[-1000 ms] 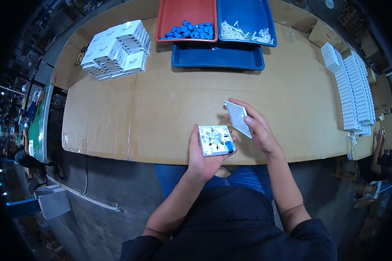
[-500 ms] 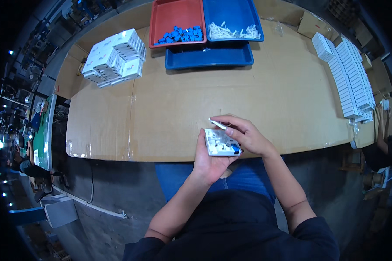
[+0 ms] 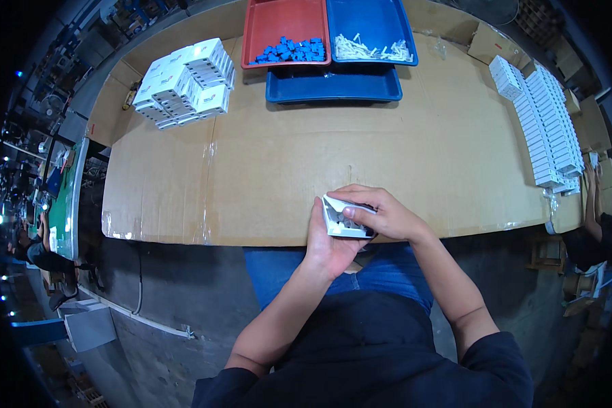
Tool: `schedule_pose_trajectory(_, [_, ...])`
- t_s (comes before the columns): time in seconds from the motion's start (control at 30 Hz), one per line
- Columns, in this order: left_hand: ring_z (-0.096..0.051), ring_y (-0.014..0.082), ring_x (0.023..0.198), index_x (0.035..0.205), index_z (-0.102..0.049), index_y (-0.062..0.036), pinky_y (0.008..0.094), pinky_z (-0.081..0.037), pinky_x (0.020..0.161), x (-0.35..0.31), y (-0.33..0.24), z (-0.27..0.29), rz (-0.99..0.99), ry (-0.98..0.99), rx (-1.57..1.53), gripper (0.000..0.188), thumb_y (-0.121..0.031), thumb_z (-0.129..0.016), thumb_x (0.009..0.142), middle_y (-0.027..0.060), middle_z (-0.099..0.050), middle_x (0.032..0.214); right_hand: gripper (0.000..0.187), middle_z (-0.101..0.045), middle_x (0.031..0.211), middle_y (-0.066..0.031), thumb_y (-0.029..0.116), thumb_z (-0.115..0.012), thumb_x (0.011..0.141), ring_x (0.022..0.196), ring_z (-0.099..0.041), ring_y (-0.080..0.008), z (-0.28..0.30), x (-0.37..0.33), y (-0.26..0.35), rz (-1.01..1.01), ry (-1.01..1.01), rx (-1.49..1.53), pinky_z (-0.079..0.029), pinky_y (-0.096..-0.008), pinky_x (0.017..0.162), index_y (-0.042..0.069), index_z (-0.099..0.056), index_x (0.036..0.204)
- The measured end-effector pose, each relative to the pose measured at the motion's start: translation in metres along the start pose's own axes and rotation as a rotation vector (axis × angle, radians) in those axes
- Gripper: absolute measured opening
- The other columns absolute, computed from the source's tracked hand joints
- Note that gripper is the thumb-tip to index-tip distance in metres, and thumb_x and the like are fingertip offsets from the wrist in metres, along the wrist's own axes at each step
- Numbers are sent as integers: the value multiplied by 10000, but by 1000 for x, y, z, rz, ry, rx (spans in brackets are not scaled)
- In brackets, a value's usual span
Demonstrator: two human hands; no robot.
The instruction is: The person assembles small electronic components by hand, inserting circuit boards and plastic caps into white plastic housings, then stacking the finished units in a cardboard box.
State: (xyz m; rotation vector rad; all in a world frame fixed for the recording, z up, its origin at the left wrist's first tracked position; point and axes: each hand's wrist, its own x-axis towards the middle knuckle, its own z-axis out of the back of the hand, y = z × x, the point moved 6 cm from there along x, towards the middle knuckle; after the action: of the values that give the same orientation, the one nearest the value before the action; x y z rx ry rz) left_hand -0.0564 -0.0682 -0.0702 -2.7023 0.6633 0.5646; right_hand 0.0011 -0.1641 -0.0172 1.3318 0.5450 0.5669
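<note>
My left hand point(image 3: 328, 253) is closed round a shallow white plastic housing point(image 3: 345, 232) from its left side and below, just over the table's near edge. Small parts inside show only partly. My right hand point(image 3: 391, 216) grips a white cover point(image 3: 337, 202), which tilts over the housing's far side and leaves a gap toward me. Its thumb lies across the cover's near edge, and the fingers reach over the far edge. Much of the cover is hidden by that hand.
White housings are stacked at the back left point(image 3: 180, 85) and in long rows at the right point(image 3: 540, 126). At the back, a red tray point(image 3: 285, 20) holds blue parts, and a blue tray point(image 3: 367, 20) holds white pieces. Another blue tray point(image 3: 333, 86) sits before them on the cardboard-covered table point(image 3: 265, 163).
My right hand has brought the cover down onto the housing, where it now hides much of the inside. My left hand still holds the housing. The whole view has shifted slightly.
</note>
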Motion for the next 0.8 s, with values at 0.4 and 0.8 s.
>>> schedule_pose_trajectory(0.4, [-581, 323, 1259, 1438, -488, -93, 548, -486, 1060, 2, 4, 6, 64, 14, -10, 664, -619, -291, 1084, 137, -572, 1392, 372, -767, 1172, -100, 279, -640, 1031, 1015, -667, -135, 4, 5, -25, -179, 39, 26, -533, -304, 921, 73, -700, 1336])
schedule_pose_trajectory(0.8, [-576, 351, 1269, 1432, -497, -102, 576, -468, 1072, 8, 7, 16, 146, -27, -16, 645, -598, -263, 1093, 153, -580, 1386, 380, -761, 799, -76, 421, -650, 1022, 676, -613, -99, 4, 1, -35, -168, -67, 7, -525, -291, 649, 92, -794, 1147])
